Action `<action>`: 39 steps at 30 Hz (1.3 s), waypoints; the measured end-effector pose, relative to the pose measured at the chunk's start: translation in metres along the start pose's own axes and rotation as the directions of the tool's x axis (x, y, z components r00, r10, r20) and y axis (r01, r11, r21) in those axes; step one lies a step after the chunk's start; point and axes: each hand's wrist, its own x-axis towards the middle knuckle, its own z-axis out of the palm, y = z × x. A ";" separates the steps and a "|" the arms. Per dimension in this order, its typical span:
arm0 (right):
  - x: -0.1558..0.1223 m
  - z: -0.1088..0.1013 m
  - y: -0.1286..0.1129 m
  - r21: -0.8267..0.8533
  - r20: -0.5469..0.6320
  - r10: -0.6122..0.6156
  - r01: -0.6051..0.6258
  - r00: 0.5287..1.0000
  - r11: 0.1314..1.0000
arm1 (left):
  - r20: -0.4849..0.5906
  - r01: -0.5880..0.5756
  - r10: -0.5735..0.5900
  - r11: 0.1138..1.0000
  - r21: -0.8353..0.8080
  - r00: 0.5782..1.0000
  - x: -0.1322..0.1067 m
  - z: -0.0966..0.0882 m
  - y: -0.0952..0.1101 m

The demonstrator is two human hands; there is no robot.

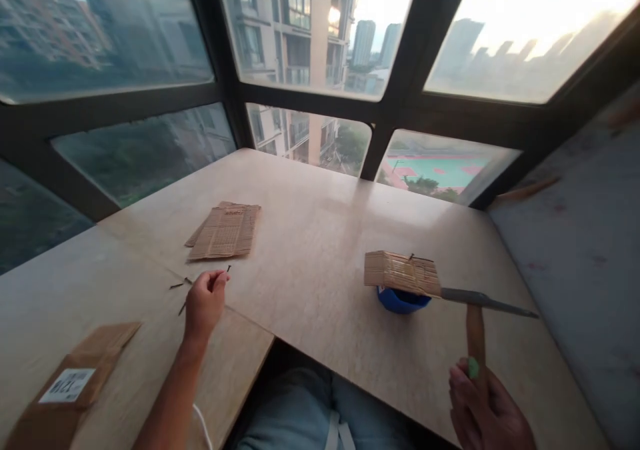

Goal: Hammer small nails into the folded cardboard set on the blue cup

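Note:
My left hand (pixel 205 307) is closed in a pinch, with a small dark nail (pixel 229 269) sticking up from its fingertips. Several loose nails (pixel 176 286) lie on the table just left of that hand. At the lower right my right hand (pixel 487 403) is wrapped round the wooden handle of a hammer (pixel 476 337). The hammer's long grey head reaches left to the edge of a folded corrugated cardboard piece (pixel 400 273); whether they touch I cannot tell. This cardboard lies across a blue bowl (pixel 400 301), and a nail (pixel 412 257) shows at its top edge.
Flat cardboard pieces (pixel 227 230) lie stacked beyond my left hand. A brown cardboard packet (pixel 75 383) with a white label is at the lower left. The pale tabletop (pixel 310 257) meets windows behind and a wall (pixel 575 270) at right. A white cord (pixel 203 425) hangs near my left forearm.

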 end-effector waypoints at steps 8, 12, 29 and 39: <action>0.001 0.003 -0.006 0.045 -0.042 -0.047 0.049 0.998 0.998 | 0.660 0.498 0.126 0.558 -0.664 0.740 -0.048 0.085 0.142; 0.004 0.002 -0.007 0.060 -0.071 -0.045 0.050 0.996 0.997 | 0.775 0.575 0.278 0.540 -0.615 0.568 -0.067 0.132 0.179; 0.048 -0.006 -0.015 0.079 0.036 -0.062 0.059 0.997 0.995 | 0.668 -0.209 0.564 0.817 -0.537 0.486 -0.085 0.261 0.222; 0.078 -0.011 -0.049 0.013 0.188 -0.062 0.061 0.980 0.998 | 0.681 -0.322 0.638 0.770 -0.551 0.360 -0.080 0.279 0.214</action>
